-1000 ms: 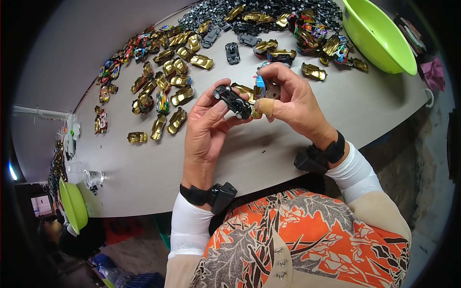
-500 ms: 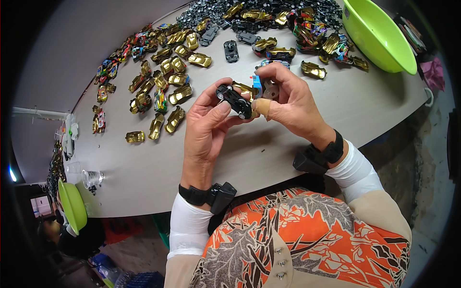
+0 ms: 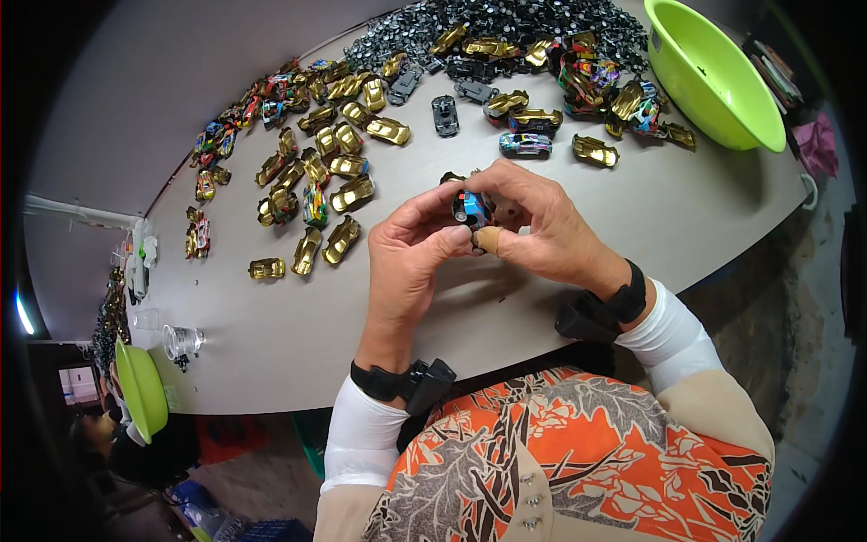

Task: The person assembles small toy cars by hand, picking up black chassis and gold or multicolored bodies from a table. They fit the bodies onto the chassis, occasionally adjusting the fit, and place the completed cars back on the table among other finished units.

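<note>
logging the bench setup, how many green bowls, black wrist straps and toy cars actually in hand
green bowls: 2
black wrist straps: 2
toy car held between left hand and right hand: 1
total: 5

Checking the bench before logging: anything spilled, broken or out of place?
Nothing stands out. Both hands, left hand and right hand, pinch one small toy car; other toy cars lie loose across the table.
</note>
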The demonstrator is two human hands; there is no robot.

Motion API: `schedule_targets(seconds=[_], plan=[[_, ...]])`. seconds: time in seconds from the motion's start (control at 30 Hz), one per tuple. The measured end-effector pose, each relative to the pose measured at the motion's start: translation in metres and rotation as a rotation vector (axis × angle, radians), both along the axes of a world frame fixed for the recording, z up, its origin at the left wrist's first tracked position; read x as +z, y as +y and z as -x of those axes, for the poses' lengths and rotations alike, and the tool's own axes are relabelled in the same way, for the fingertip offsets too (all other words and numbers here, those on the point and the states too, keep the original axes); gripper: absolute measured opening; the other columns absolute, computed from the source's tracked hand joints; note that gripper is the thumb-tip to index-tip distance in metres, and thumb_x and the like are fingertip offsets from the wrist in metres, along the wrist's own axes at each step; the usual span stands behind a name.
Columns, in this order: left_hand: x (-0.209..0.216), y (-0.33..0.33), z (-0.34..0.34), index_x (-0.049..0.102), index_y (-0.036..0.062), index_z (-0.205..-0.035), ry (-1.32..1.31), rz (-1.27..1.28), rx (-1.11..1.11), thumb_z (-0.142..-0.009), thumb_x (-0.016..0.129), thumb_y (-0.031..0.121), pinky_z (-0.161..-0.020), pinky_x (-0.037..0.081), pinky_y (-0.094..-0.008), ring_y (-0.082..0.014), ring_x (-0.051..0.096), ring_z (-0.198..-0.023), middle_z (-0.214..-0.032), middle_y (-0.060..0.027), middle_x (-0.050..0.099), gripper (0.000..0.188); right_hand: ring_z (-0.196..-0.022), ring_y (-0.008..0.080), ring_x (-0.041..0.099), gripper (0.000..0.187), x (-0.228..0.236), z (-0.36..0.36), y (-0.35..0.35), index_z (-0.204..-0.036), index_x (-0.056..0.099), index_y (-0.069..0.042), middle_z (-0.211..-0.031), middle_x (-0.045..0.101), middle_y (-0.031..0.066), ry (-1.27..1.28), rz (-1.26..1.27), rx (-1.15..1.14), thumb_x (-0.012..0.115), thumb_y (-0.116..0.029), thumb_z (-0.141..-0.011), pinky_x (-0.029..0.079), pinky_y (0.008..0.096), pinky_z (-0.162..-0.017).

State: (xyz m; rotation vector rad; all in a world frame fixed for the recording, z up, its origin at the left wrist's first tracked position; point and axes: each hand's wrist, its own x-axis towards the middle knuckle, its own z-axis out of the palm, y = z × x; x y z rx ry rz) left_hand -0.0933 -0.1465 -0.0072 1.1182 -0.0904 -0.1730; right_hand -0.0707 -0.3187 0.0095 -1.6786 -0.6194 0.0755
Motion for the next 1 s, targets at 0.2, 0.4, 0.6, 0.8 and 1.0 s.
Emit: schedule_targets(seconds=[0.2, 0.4, 0.6, 0.8, 1.0], plan=[[-0.002, -0.002, 0.0, 0.059, -0.0014, -0.111, -0.08, -0.073, 0.03, -0.08, 0.061, -0.002, -0.067, 0.054, -0.0248, -0.013, 0.061, -0.08, -0.1, -0.0086, 0.06, 0.031, -0.068, 0.0175, 0.057, 0.027, -0.005, -0.004, -0.001, -0.098, 0.056, -0.002, -0.084, 0.055, 0.0085, -0.131, 0.026, 0.01, 0.064, -0.002, -0.072, 0.046, 0.0266, -0.06], [-0.003, -0.012, 0.006, 0.059, -0.001, -0.113, -0.343, -0.401, 0.147, -0.086, 0.055, 0.002, -0.069, 0.05, -0.0221, -0.0107, 0.058, -0.081, -0.101, -0.007, 0.059, 0.027, -0.07, 0.0123, 0.055, 0.022, -0.013, 0.001, 0.003, -0.098, 0.056, 0.0, -0.085, 0.054, 0.0073, -0.079, -0.021, -0.087, 0.062, -0.001, -0.076, 0.046, 0.0238, -0.059], [-0.003, -0.008, 0.006, 0.059, -0.0026, -0.112, -0.368, -0.462, 0.108, -0.087, 0.052, 0.002, -0.073, 0.053, -0.0246, -0.0143, 0.059, -0.09, -0.108, -0.0102, 0.057, 0.026, -0.065, 0.0132, 0.055, 0.018, -0.008, 0.001, 0.001, -0.093, 0.056, 0.0, -0.081, 0.055, 0.0078, -0.079, 0.025, -0.099, 0.061, 0.0, -0.075, 0.046, 0.0247, -0.057], [-0.002, -0.006, 0.005, 0.059, -0.0017, -0.111, -0.353, -0.482, 0.05, -0.084, 0.055, 0.0, -0.071, 0.052, -0.0236, -0.0138, 0.06, -0.086, -0.107, -0.0099, 0.059, 0.028, -0.064, 0.0105, 0.057, 0.017, -0.013, -0.001, 0.0, -0.092, 0.056, 0.001, -0.079, 0.057, 0.0059, 0.118, -0.159, -0.02, 0.061, -0.004, -0.077, 0.047, 0.0232, -0.055], [-0.001, -0.002, 0.003, 0.059, -0.0001, -0.112, -0.106, -0.251, 0.009, -0.08, 0.06, -0.002, -0.066, 0.053, -0.0227, -0.0128, 0.059, -0.085, -0.1, -0.0086, 0.061, 0.032, -0.063, 0.0069, 0.056, 0.019, -0.009, -0.007, -0.004, -0.098, 0.056, 0.0, -0.082, 0.057, 0.0027, 0.428, -0.192, 0.083, 0.06, -0.01, -0.082, 0.045, 0.02, -0.051]])
